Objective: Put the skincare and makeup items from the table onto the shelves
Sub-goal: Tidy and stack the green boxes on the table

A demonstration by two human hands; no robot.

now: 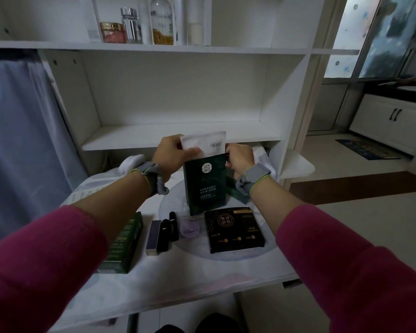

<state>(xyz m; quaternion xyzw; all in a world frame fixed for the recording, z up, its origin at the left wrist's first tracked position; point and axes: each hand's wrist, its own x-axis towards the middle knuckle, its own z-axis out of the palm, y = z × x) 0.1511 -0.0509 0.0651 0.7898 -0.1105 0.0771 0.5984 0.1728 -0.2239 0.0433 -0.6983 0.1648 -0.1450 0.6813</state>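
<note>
Skincare and makeup items, left to right on the table: one green carton [123,243] at the left edge, three slim tubes [165,234] (one grey, two black), one lilac compact [190,229], one flat black box [235,229] toward the right edge. Left hand [171,152] pinches the top left corner of the mask sachets [204,186]. I count two, white behind dark green, upright with the print upside down, at the table's far edge just in front of the lower shelf [154,138]. Right hand [240,157] grips their right edge. My read: the two-handed hold keeps the floppy pair squared so it goes in as one. Second green box [234,193] sits behind the right wrist. Upper shelf [226,49] carries at least four jars and bottles [162,22].
</note>
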